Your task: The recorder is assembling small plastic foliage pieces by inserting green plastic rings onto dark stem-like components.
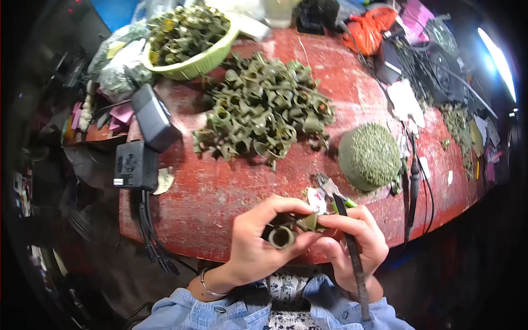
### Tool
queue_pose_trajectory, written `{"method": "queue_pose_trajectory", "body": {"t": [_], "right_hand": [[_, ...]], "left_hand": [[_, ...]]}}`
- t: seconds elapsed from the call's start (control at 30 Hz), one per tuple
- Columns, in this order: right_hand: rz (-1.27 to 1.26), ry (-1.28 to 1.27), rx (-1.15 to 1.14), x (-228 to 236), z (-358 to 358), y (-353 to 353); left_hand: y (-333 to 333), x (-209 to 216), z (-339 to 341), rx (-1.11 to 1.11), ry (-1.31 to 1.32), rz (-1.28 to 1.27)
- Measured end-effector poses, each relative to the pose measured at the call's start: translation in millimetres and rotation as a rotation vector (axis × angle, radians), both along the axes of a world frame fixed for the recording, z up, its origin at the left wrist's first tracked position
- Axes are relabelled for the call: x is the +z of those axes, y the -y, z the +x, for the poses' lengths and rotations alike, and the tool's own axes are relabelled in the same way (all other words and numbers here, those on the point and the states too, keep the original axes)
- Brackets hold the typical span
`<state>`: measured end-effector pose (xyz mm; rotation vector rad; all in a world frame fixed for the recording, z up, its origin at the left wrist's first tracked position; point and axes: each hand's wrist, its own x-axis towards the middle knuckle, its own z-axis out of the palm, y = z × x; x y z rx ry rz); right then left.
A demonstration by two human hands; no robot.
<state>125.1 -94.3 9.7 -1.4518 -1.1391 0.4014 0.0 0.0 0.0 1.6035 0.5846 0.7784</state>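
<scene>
Near the table's front edge, my left hand (264, 231) is closed around an olive-green, hollow, tube-like piece (281, 237) whose round open end shows. My right hand (355, 245) meets it, fingertips at a pointed olive-green part (311, 222); I cannot tell whether this belongs to the same piece. Also gripped in my right hand is a long, thin dark tool (355, 258), slanting down across the palm. Just beyond the fingers lie pliers-like cutters (330, 188) with green handles, beside a small white piece with red marks (316, 199).
Beyond my hands, a heap of similar olive-green pieces (264, 107) covers the worn red table (220, 203). A light-green basket (192, 69) at the far left holds more. On the right sits a round green block with a rough top (371, 157). Black boxes (137, 165) and cables stand left.
</scene>
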Motion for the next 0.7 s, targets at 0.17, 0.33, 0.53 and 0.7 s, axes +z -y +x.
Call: {"method": "queue_pose_trajectory", "body": {"t": [0.17,0.33,0.53,0.7], "right_hand": [[0.06,0.075,-0.191,-5,17,2],[0.119,-0.097,-0.209,-14,20,1],[0.131,-0.128,-0.113,-23,18,-2],[0.096,-0.177,-0.084,-24,21,4]], "left_hand": [[-12,26,15,0.038,-0.08,0.232],[-34,71,-5,0.16,-0.029,0.167],[-25,87,0,0.156,-0.04,0.247],[-23,76,9,-0.004,-0.22,0.168]]}}
